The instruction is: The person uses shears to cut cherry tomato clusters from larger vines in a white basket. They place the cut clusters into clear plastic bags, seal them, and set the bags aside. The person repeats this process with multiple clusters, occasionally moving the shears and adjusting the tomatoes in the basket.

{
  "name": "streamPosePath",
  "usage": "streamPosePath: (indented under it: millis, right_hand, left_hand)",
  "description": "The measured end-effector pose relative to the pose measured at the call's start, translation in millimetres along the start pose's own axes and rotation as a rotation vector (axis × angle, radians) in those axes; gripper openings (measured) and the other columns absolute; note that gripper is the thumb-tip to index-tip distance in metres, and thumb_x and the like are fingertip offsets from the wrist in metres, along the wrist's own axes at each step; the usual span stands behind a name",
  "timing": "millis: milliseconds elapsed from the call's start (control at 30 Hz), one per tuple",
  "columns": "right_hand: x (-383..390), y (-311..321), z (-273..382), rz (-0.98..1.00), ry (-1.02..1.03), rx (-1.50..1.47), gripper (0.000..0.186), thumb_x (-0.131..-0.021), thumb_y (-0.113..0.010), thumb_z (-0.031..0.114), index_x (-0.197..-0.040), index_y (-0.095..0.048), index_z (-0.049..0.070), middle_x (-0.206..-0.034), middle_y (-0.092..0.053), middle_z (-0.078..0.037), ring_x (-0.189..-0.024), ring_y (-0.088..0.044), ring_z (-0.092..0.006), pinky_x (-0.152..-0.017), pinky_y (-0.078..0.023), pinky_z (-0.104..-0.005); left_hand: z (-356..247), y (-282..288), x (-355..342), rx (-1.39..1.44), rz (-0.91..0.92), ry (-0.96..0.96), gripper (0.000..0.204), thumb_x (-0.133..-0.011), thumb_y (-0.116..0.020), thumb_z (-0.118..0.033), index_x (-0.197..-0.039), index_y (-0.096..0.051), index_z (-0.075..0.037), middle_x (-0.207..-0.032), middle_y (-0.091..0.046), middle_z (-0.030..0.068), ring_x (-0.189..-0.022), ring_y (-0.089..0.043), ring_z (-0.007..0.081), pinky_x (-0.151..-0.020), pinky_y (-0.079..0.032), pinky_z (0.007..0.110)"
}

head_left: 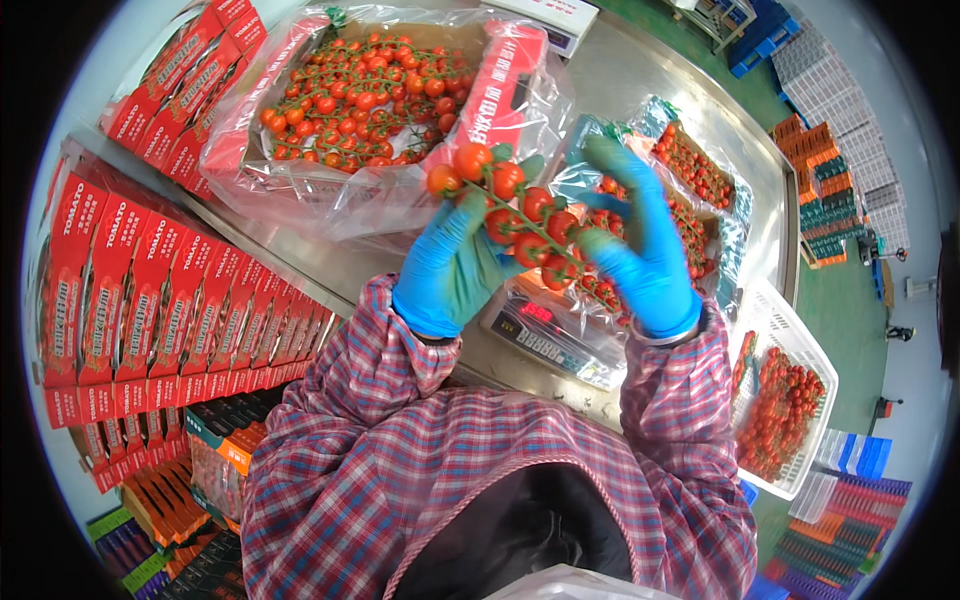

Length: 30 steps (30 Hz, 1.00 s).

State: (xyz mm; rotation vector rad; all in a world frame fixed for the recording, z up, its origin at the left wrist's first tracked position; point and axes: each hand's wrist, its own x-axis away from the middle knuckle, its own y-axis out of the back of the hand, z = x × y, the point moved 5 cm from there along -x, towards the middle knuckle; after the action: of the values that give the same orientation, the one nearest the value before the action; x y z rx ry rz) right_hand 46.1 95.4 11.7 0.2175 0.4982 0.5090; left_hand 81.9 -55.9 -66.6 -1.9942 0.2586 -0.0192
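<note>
A vine of red cherry tomatoes (531, 225) slants through the air in front of me. My blue-gloved left hand (447, 268) is closed on its left end, partly behind the fruit. At the vine's lower right end is my right hand (645, 245), gloved the same way, its fingers spread and blurred and its thumb close to the tomatoes; I cannot tell whether it touches them. Beneath the vine, a digital scale (545, 335) with a red display is partly hidden. Beyond my left hand lies a red and white box (500, 85), lined with clear plastic and filled with vine tomatoes (375, 95).
Plastic-wrapped boxes of tomatoes (695, 170) sit on the metal table (640, 60) at right. A white crate (815, 345) of loose tomatoes stands beside the table. Red cartons (130, 290) are stacked along the left. Another scale (560, 15) is at the back.
</note>
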Motion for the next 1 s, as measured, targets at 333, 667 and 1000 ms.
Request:
streamPosePath:
  millis: [333,667,1000]
  right_hand:
    - [94.0,64.3,-56.7,-0.449,-0.274,-0.305,0.038,-0.086,-0.050,0.004,-0.124,-0.045,0.001,-0.124,-0.050,-0.011,-0.113,-0.049,-0.0208,-0.095,-0.038,-0.0321]
    - [126.1,5.4,-42.4,-0.041,-0.186,0.801,0.072,-0.069,-0.070,0.022,-0.133,-0.039,0.012,-0.110,-0.049,-0.016,-0.093,-0.049,-0.0325,-0.082,-0.043,-0.0410]
    - [129.4,50.7,-91.7,0.244,-0.212,1.108,0.058,-0.070,-0.068,0.018,-0.124,-0.047,0.013,-0.100,-0.054,-0.010,-0.087,-0.054,-0.0277,-0.072,-0.047,-0.0369]
  left_hand:
    - [24.7,13.7,-10.5,0.131,-0.026,0.023,0.049,-0.096,-0.039,-0.028,-0.140,-0.024,-0.013,-0.146,-0.020,0.0104,-0.130,-0.027,0.0387,-0.101,-0.036,0.056]
    - [100.8,-3.1,20.2,-0.164,0.169,0.454,0.050,-0.094,-0.045,-0.017,-0.138,-0.025,-0.003,-0.141,-0.031,0.0117,-0.124,-0.041,0.0268,-0.102,-0.037,0.043]
    - [62.8,2.7,13.5,-0.749,0.296,0.448,0.047,-0.093,-0.041,-0.020,-0.131,-0.035,0.009,-0.133,-0.041,0.0205,-0.124,-0.042,0.0293,-0.106,-0.031,0.039]
